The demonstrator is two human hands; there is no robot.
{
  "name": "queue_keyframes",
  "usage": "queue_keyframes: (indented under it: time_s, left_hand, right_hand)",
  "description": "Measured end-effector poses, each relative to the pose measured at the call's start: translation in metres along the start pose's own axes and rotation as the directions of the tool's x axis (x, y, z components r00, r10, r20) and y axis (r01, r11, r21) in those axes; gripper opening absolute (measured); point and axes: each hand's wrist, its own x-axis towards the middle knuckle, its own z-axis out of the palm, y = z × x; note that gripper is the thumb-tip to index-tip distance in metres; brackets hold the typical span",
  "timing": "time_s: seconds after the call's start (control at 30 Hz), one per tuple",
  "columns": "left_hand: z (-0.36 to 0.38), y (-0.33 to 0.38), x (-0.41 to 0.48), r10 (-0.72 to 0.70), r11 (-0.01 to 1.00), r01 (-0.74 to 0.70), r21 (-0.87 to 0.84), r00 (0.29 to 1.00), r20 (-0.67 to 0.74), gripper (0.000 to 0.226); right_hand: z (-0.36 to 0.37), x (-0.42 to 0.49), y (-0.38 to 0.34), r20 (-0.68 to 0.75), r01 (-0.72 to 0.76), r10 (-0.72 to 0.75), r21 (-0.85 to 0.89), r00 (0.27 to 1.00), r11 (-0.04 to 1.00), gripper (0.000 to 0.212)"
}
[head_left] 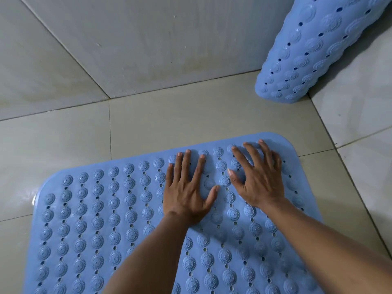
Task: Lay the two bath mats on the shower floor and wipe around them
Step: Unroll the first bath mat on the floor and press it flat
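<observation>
A blue rubber bath mat (pixel 101 219) with rows of raised round studs and small holes lies flat on the tiled shower floor, filling the lower half of the view. My left hand (pixel 188 187) presses flat on it near its far edge, fingers straight and spread. My right hand (pixel 257 179) presses beside it, closer to the mat's far right corner, fingers spread too. A second blue bath mat (pixel 316 49) stands curled in the far right corner, leaning against the wall with its lower end on the floor.
Pale beige floor tiles (pixel 159 122) with dark grout lines show beyond and left of the flat mat. Grey wall tiles (pixel 148 39) rise behind, with a side wall (pixel 356 107) at the right.
</observation>
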Motion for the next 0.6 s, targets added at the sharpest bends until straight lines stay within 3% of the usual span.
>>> queue_keyframes:
  time_s: [0.43,0.6]
  left_hand:
    - [-0.027,0.004,0.010,-0.051,0.999,0.052,-0.008,0.992,0.116,0.090]
    - [-0.046,0.011,0.010,-0.079,0.992,0.100,-0.072,0.963,0.257,0.090]
  right_hand:
    - [-0.008,0.004,-0.003,0.070,-0.005,0.007,-0.020,0.998,1.000,0.062]
    - [-0.014,-0.006,-0.018,0.120,-0.058,0.058,-0.004,0.991,0.998,0.069]
